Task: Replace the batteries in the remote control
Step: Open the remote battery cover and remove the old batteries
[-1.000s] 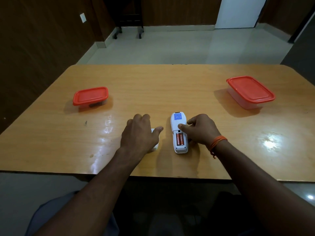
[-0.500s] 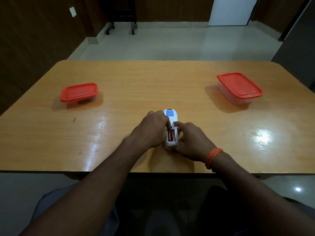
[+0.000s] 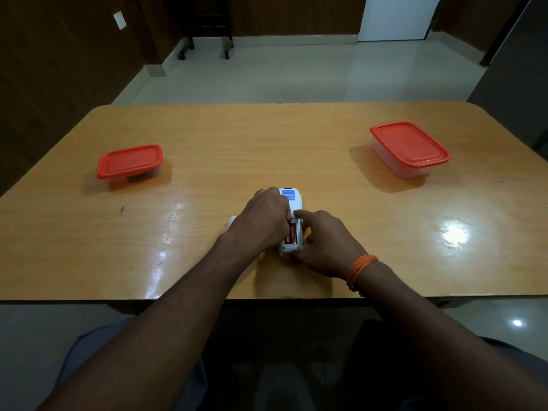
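Left hand (image 3: pixel 261 222) now curled over remote (image 3: pixel 292 221), right hand (image 3: pixel 323 243) steadying it

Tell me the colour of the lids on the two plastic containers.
Both lids are red-orange: the left container and the right container, clearest in the head view.

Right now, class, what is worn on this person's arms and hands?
Both forearms are bare, with no sleeves or gloves showing. The left hand wears nothing. The wrist of the right hand carries an orange thread band of several wound strands, with loose ends hanging.
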